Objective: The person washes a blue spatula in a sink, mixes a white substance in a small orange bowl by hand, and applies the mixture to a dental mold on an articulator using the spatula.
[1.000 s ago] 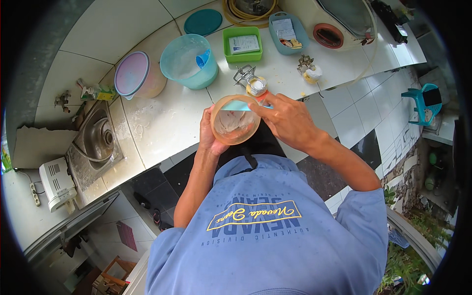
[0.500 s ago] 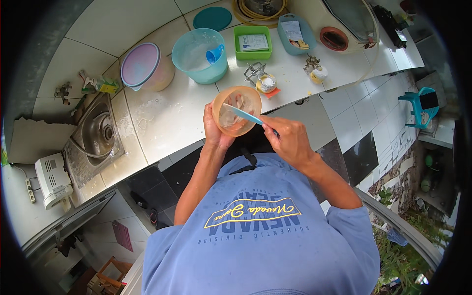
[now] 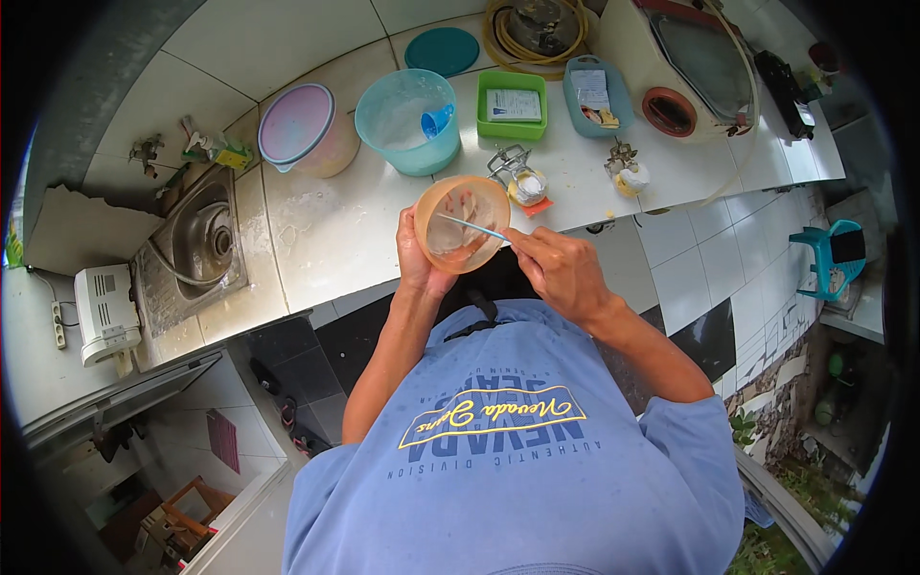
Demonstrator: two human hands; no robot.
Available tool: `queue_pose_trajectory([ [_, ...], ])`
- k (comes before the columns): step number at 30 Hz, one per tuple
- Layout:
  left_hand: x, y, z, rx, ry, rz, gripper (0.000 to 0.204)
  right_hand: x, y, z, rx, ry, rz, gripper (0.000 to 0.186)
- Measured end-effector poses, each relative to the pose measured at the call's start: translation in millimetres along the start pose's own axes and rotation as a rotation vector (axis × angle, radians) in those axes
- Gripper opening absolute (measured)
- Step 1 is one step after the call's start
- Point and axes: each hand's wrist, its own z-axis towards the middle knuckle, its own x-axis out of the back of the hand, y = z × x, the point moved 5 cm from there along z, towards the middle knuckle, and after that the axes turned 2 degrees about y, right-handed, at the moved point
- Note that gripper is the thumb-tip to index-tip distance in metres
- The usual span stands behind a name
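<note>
My left hand [image 3: 418,261] holds a small translucent orange bowl [image 3: 461,223] from below, tilted toward me above the counter's front edge. My right hand [image 3: 559,271] grips a thin light-blue stick or spoon handle [image 3: 474,228] whose tip reaches into the bowl. A little pale, wet content lies inside the bowl. Both forearms rise from my blue shirt at the bottom of the view.
On the white tiled counter [image 3: 326,240] stand a teal tub with a blue scoop [image 3: 408,122], a lidded pink tub [image 3: 302,129], a green tray [image 3: 513,105], a blue tray [image 3: 594,94], two clip-top jars [image 3: 524,182], a steel sink [image 3: 196,247] on the left.
The bowl and both hands have stayed close to my chest while my right hand shifts the stick inside the bowl. The view has tilted slightly.
</note>
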Motion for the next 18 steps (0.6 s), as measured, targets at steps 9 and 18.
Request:
queue_pose_trajectory([
  [9, 7, -27, 15, -0.021, 0.135, -0.047, 0.057, -18, 42, -18, -0.208, -0.213, 0.525, 0.031],
  [18, 28, -52, 26, -0.112, 0.347, -0.112, 0.056, -9, 107, -29, -0.785, -0.455, 1.038, 0.027],
])
